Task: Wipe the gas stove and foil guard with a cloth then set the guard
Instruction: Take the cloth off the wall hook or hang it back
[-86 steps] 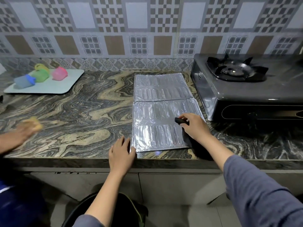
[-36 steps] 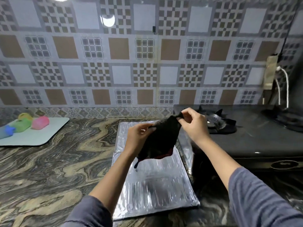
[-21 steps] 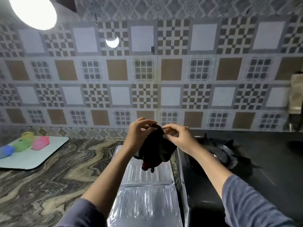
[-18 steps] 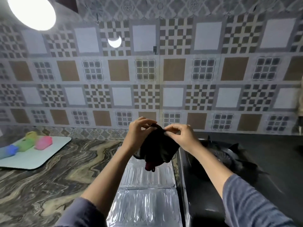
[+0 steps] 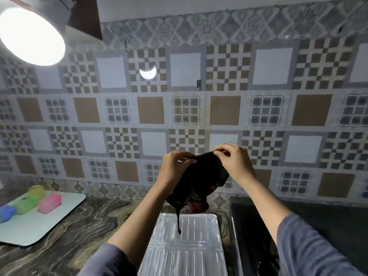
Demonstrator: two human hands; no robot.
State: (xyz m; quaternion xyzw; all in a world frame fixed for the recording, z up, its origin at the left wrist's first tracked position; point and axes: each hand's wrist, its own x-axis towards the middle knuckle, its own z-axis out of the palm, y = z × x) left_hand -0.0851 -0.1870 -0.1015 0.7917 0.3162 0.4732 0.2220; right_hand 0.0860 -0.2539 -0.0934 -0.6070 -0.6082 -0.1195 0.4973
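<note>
A dark cloth (image 5: 201, 182) with a reddish patch hangs in the air in front of the tiled wall. My left hand (image 5: 175, 166) pinches its upper left edge and my right hand (image 5: 235, 162) pinches its upper right edge, stretching it between them. A thin corner of the cloth dangles down over the foil guard (image 5: 187, 248), which lies flat and silvery on the marbled counter (image 5: 79, 232) below. The black gas stove (image 5: 322, 220) sits right of the guard, mostly behind my right arm; its burner is out of sight.
A white tray (image 5: 39, 224) at the left holds blue, green, yellow and pink plastic items. A bright round lamp (image 5: 29, 36) glares at the top left. The patterned tiled wall (image 5: 187, 108) fills most of the view.
The view has tilted further up toward the wall. My hands have pulled a little apart, spreading the cloth wider. Earlier my right hand lifted the cloth off the foil guard.
</note>
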